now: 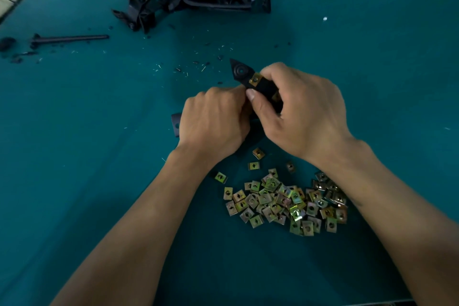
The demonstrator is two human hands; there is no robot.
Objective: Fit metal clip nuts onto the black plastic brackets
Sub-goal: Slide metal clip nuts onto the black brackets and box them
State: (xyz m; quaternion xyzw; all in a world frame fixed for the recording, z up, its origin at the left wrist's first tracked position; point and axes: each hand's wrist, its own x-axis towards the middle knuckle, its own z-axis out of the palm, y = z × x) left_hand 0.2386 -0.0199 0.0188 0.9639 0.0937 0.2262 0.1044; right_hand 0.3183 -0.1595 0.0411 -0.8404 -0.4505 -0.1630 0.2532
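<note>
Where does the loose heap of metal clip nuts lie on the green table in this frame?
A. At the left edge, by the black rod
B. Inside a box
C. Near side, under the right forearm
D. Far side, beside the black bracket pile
C: the clip nuts lie spread on the green table close to the person, below both hands, beside the right forearm.

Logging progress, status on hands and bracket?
Left hand and right hand both grip one black plastic bracket. Brass-coloured metal clip nut seated on it. Loose clip nut pile nearby; nothing obstructing.
</note>
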